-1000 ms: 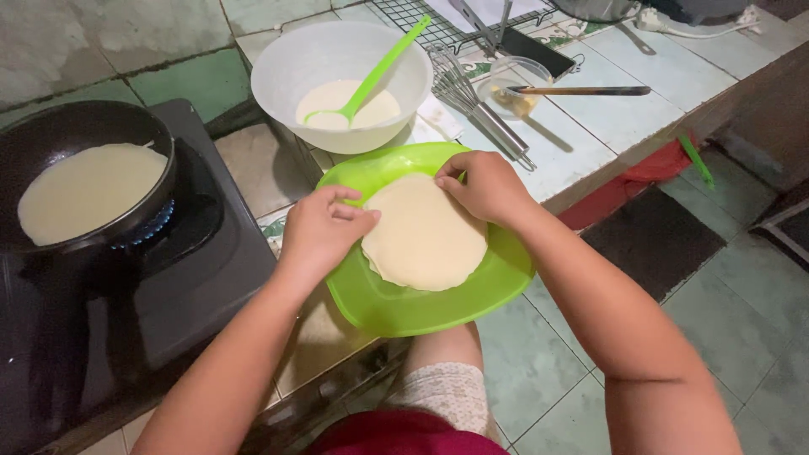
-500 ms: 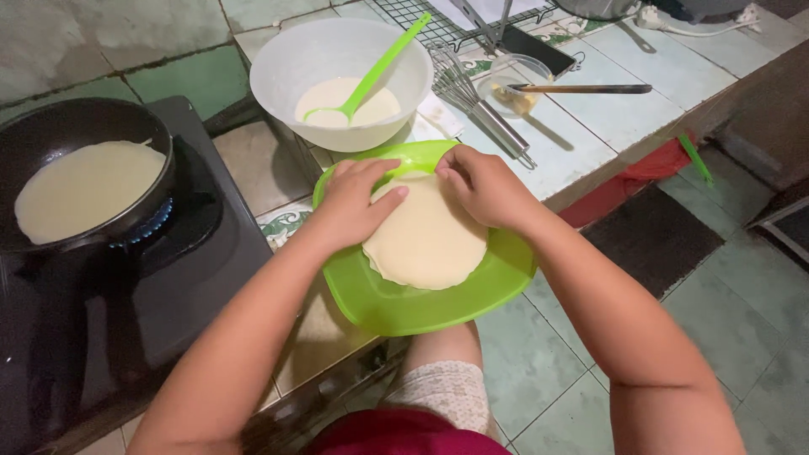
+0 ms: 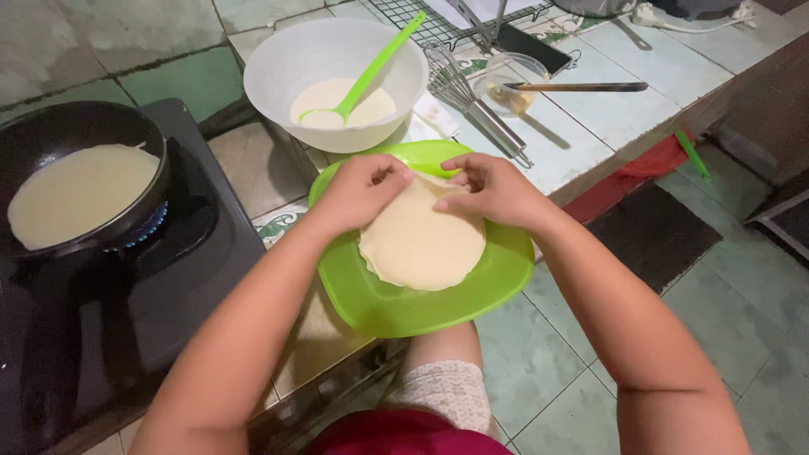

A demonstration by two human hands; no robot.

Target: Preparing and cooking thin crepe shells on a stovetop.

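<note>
Crepe lies flat on the green plate at the bench's near edge, roughly round, no clear long axis. Left hand and right hand pinch its far rim.

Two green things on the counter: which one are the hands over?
The flat green plate holding the pale crepe; the green ladle stands untouched in the white bowl.

Pale cream crepe on bright lime-green plate at centre. White bowl with cream batter and lime-green ladle, upper centre. Black pan holding cream batter, upper left; blue flame beneath. Pale green floor tiles, lower right.
</note>
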